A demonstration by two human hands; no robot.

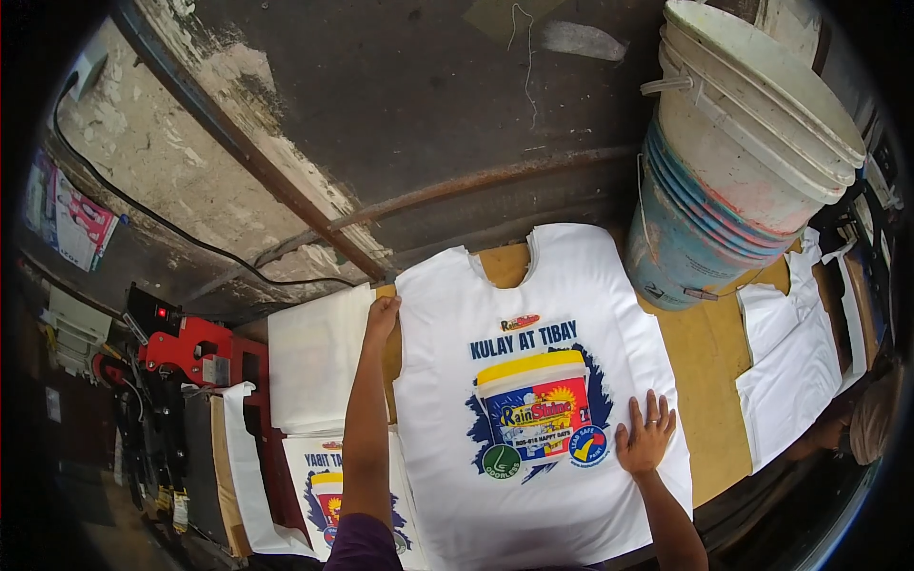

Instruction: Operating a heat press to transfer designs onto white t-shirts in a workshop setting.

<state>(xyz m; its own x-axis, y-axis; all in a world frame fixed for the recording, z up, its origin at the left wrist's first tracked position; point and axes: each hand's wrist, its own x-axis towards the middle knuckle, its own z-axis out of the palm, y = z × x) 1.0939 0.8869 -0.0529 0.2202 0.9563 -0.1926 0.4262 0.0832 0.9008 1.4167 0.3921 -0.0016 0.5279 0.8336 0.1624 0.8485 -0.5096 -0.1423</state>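
A white shirt piece (443, 381) with a scooped neckline lies spread in front of me. Its print (533, 404) shows a colourful paint bucket with dark lettering above it. At the shirt's upper left shoulder, my left hand (383, 314) is closed, its fingers bent at the cloth's edge. My right hand (648, 434) rests flat on the cloth beside the print, fingers spread. Under my left forearm, partly hidden, is another printed white piece (305, 466) with a similar bucket picture. Above that sits a stack of plain white material (319, 357).
Nested, paint-stained buckets (714, 228) stand at the far right on the yellowish-brown board (700, 400). More white cloth (790, 352) lies to their near side. A red machine (195, 352) is at the left, below a hanging black cable (176, 214). A worn wall rises behind.
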